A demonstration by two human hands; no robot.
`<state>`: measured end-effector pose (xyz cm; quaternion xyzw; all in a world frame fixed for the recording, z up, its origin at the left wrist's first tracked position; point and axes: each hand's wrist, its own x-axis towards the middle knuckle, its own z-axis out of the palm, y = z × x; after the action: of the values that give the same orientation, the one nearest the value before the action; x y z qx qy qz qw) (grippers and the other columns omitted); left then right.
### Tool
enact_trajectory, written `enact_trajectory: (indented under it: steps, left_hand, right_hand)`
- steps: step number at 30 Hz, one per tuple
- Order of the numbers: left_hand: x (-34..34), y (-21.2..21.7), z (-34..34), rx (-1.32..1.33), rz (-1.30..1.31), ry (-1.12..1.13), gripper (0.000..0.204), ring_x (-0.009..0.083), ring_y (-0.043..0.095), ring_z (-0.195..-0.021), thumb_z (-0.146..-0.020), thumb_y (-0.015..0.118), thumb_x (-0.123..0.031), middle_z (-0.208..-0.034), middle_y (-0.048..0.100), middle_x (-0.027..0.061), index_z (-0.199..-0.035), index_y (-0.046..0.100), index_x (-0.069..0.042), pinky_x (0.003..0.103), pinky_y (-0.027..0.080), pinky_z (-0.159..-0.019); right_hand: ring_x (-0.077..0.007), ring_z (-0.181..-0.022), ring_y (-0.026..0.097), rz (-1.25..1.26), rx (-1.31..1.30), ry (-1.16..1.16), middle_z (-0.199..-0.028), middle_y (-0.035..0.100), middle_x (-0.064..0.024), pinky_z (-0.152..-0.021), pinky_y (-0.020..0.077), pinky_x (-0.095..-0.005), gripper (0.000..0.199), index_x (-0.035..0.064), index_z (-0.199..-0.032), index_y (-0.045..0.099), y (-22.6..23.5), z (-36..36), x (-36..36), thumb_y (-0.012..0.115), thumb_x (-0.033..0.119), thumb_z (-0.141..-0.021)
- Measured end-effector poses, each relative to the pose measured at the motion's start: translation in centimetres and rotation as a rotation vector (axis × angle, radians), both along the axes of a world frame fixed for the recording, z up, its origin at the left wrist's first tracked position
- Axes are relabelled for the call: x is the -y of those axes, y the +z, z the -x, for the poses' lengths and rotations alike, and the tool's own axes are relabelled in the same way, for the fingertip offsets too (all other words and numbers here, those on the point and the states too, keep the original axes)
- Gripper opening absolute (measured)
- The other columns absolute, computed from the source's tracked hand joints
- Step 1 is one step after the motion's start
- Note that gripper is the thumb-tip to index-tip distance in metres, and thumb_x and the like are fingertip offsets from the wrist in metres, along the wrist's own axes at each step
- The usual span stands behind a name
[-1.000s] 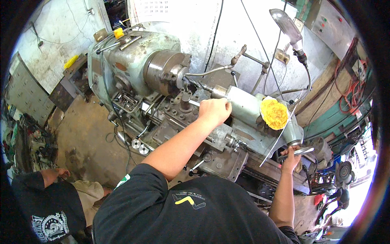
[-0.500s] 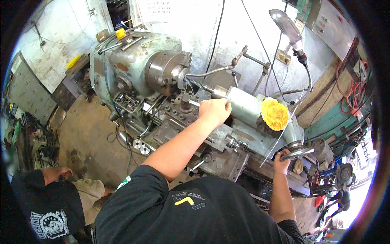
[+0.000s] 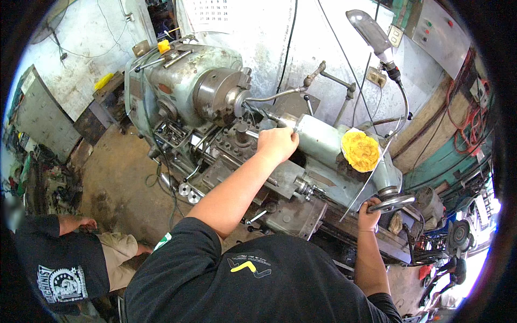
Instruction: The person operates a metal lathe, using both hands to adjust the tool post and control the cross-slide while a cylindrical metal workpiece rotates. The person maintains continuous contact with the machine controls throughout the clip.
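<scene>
A grey-green metal lathe (image 3: 177, 91) fills the middle of the view, its round chuck (image 3: 218, 97) facing right. My left hand (image 3: 277, 144) is closed on the front end of the tailstock barrel (image 3: 323, 142), close to a thin tool pointing at the chuck. My right hand (image 3: 368, 214) grips the rim of the tailstock handwheel (image 3: 392, 203) at the lathe's right end. A crumpled yellow cloth (image 3: 361, 151) lies on top of the tailstock.
Another person in a black shirt (image 3: 64, 269) crouches at the lower left on the dirty floor (image 3: 113, 188). A lamp on a flexible arm (image 3: 371, 29) hangs over the tailstock. Cables, a control box (image 3: 439, 32) and clutter line the right wall.
My right hand has shifted a little along the handwheel rim. My left hand stays on the tailstock barrel. The view has turned slightly.
</scene>
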<state>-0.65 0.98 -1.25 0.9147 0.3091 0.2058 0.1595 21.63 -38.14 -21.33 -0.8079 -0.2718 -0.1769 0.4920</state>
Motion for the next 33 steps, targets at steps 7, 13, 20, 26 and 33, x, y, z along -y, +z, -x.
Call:
enact_trajectory:
  steps: [7,13,20,26,33]
  left_hand:
    - [0.3,1.3,-0.5,-0.220,0.078,0.062,0.040,0.0352,0.073,-0.102,-0.099,0.055,-0.046,-0.106,0.077,0.0145,-0.106,0.076,-0.013,0.049,0.056,-0.091]
    - [0.7,1.8,-0.8,-0.321,0.073,0.108,0.042,0.0345,0.072,-0.108,-0.098,0.057,-0.046,-0.113,0.076,0.0140,-0.112,0.076,-0.012,0.047,0.055,-0.095]
    - [1.2,1.7,-0.8,-0.325,0.004,0.150,0.040,0.0366,0.071,-0.108,-0.098,0.057,-0.045,-0.113,0.076,0.0150,-0.112,0.076,-0.012,0.048,0.055,-0.095]
    - [1.5,2.0,-0.6,-0.326,0.041,0.163,0.043,0.0368,0.071,-0.110,-0.097,0.060,-0.049,-0.116,0.075,0.0154,-0.114,0.076,-0.013,0.048,0.054,-0.097]
    - [1.1,2.9,-2.6,-0.567,0.128,0.282,0.070,0.0362,0.070,-0.117,-0.094,0.056,-0.069,-0.126,0.073,0.0158,-0.122,0.076,-0.009,0.046,0.053,-0.101]
  right_hand:
    - [-0.0253,-0.076,0.063,-0.034,-0.037,0.085,-0.083,0.063,-0.0092,-0.074,0.0524,-0.0371,0.017,0.0025,-0.095,0.060,1.9,1.6,-0.8,0.070,0.008,-0.083]
    - [-0.0398,-0.076,0.063,0.188,-0.123,0.114,-0.078,0.062,-0.0165,-0.070,0.0518,-0.0470,0.017,0.0051,-0.087,0.059,2.8,1.6,-0.4,0.073,0.014,-0.081]
    - [-0.0473,-0.084,0.065,0.311,0.230,0.191,-0.089,0.067,-0.0236,-0.075,0.0516,-0.0562,0.026,0.0013,-0.090,0.063,2.9,0.7,0.3,0.072,0.024,-0.083]
    - [-0.0425,-0.091,0.066,0.451,0.398,0.271,-0.095,0.068,-0.0204,-0.081,0.0543,-0.0527,0.030,0.0018,-0.098,0.063,2.0,-0.9,2.0,0.074,0.022,-0.078]
    - [-0.0407,-0.087,0.066,0.508,0.467,0.347,-0.091,0.069,-0.0205,-0.077,0.0526,-0.0542,0.040,0.0017,-0.087,0.065,0.8,-2.5,2.6,0.082,0.033,-0.068]
